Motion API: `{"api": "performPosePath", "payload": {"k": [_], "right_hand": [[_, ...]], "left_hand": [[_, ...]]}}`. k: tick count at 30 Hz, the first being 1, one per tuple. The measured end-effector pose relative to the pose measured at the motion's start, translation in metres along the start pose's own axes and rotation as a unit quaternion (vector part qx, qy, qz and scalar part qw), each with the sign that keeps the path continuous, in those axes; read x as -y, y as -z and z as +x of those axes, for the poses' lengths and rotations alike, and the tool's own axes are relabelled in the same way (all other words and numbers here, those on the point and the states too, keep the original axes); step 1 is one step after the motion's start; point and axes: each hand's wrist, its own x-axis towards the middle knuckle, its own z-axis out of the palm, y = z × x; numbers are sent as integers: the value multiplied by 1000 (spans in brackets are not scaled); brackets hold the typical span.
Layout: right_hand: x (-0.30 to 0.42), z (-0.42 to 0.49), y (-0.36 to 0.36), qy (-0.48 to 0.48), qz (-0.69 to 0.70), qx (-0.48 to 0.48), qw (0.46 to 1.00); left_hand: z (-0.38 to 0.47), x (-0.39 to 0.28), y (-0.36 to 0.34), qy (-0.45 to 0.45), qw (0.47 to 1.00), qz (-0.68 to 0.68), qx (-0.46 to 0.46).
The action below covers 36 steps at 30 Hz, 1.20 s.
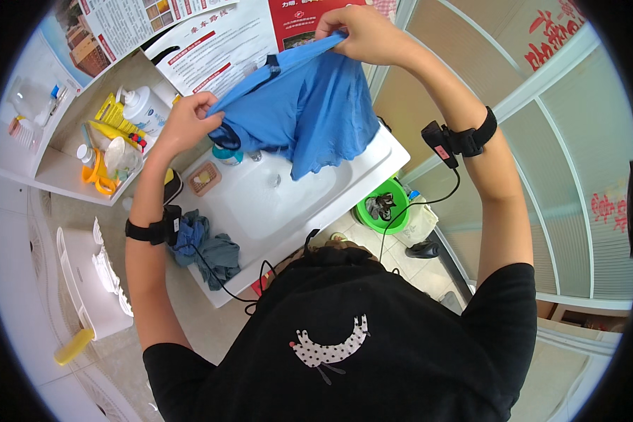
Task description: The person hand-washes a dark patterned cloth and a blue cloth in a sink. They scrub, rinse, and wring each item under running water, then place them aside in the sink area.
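A blue cloth garment point(306, 105) with dark trim hangs stretched between my two hands over a white washbasin point(232, 216). My left hand point(192, 118) pinches its left end, beside the dark-trimmed edge. At the upper right, my right hand point(366, 34) grips the other end. The lower folds hang above the basin and hide part of it. On the basin's left rim lies a crumpled grey-blue cloth point(219, 258), with a bluer one point(190, 232) beside it. A soap bar sits in a pink soap dish point(204, 178) at the basin's back left corner.
A white shelf point(74, 184) on the left holds a pump bottle point(145, 108), yellow tubes and orange-handled scissors point(97, 176). A green bucket point(395, 224) with dark cloth stands on the floor right of the basin. Sliding glass doors point(585, 184) flank the right; a tissue box point(92, 285) is at left.
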Motion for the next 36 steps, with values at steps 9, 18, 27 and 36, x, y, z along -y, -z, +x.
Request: {"api": "performPosePath", "payload": {"k": [9, 18, 27, 36], "right_hand": [[-35, 9, -25, -52, 70, 50, 995], [-49, 3, -30, -113, 196, 76, 971], [-41, -5, -30, -98, 194, 143, 966], [-28, -10, -66, 5, 195, 95, 976]], "left_hand": [[-18, 19, 5, -9, 993, -91, 80], [-40, 56, 43, 98, 984, -148, 24], [-64, 53, 57, 43, 902, -413, -114], [-80, 60, 59, 66, 848, -425, -309]]}}
